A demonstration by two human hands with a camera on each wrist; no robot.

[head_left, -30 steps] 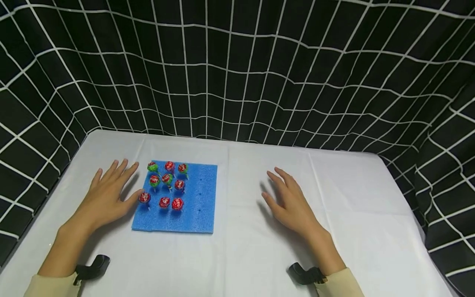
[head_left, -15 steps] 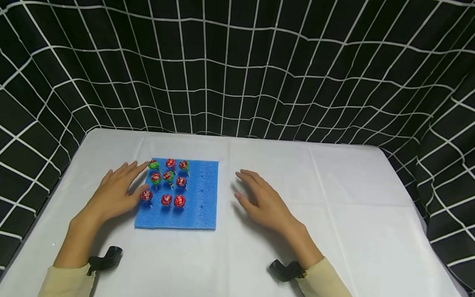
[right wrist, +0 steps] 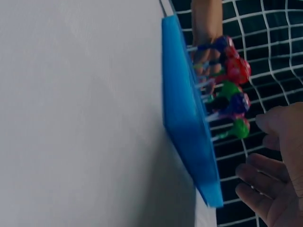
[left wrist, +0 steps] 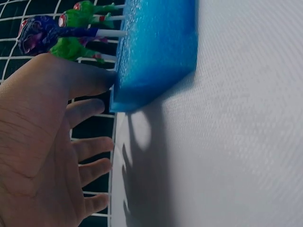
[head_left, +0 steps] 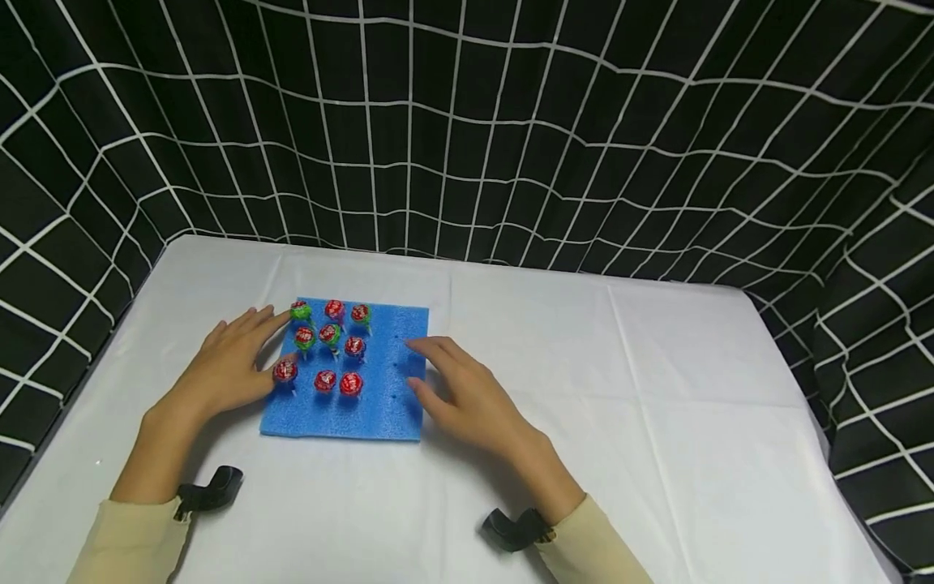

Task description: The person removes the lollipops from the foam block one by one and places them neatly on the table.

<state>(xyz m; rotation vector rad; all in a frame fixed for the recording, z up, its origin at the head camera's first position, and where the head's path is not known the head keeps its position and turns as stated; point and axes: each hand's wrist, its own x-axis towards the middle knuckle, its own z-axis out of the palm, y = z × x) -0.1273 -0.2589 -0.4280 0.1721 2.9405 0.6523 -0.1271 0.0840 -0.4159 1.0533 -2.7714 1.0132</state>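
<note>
- Flat blue foam board (head_left: 387,418) on white cloth-covered table (head_left: 730,470), left of centre; small dark holes show along its right part.
- Nine round lollipops in shiny red, green and purple wrappers (head_left: 330,334) stand in it by their sticks, three rows of three.
- Left hand (head_left: 226,369): at board's left edge, fingers spread, thumb beside the front-left lollipop; contact unclear.
- Right hand (head_left: 474,397): over board's right edge, thumb and fingers apart, grasping nothing.

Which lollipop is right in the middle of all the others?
The green-and-red lollipop at the middle row's centre on the blue board; only that one has neighbours left, right, in front and behind.
</note>
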